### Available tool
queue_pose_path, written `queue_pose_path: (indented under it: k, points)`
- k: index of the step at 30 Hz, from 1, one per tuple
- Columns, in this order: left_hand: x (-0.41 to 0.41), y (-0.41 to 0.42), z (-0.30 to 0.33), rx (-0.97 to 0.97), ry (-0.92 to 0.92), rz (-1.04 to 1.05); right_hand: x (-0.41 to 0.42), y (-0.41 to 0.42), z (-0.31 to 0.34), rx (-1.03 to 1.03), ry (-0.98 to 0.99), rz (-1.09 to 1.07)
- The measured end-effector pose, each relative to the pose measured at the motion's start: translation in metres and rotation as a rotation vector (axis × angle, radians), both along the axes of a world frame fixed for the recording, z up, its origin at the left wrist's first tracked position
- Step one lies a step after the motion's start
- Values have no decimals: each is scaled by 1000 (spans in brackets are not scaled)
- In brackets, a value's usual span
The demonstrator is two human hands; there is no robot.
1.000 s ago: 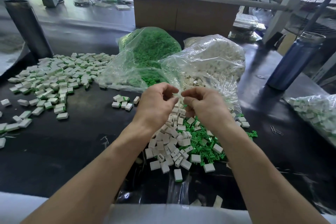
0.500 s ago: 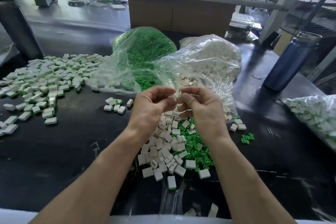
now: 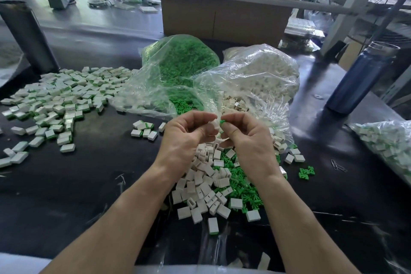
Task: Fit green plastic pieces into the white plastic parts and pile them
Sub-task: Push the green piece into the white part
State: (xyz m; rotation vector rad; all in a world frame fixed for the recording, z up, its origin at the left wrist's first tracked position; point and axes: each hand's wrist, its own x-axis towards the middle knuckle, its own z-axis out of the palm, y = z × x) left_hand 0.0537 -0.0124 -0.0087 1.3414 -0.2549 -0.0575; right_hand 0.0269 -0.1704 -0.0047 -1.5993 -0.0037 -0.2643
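Black table (image 3: 66, 196) carries everything. Far side: cardboard box (image 3: 222, 18), grey metal post (image 3: 26, 35) at left, blue bottle (image 3: 360, 80) at right. Two clear bags mid-table, mouths toward the person: bag of green pieces (image 3: 182, 60) on the left, bag of white parts (image 3: 262, 73) touching it on the right. A third bag of assembled parts (image 3: 387, 144) lies at the right edge. Wide spread pile of finished pieces (image 3: 60, 100), white with green edges, covers the table's left side; a small cluster of five (image 3: 144, 129) sits near the left hand. Under the hands, a loose heap of white parts (image 3: 204, 180) mixed with loose green pieces (image 3: 240, 184). Left hand (image 3: 186, 138) is raised over the heap, fingers curled, pinching a white part (image 3: 214, 123) at the fingertips. Right hand (image 3: 246, 138) meets it, thumb and forefinger pinching a green piece (image 3: 222, 121) right against the white part. Paper clip (image 3: 339, 165) lies right of the heap.
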Motion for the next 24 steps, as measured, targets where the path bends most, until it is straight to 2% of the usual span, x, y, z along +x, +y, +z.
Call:
queue_pose_path:
  k: [8,16,20,24]
  points:
    - [1,0,-1,-16,-23,-20,-2,1,1,-3,-30,-1]
    - [-2,1,-1,160,-124,8,-5,4,4,4,-47,31]
    - [1,3,-2,146,-106,99,-3,5,2,20,-34,-12]
    - [3,4,-2,62,-55,95,-2,4,1,27,-33,-25]
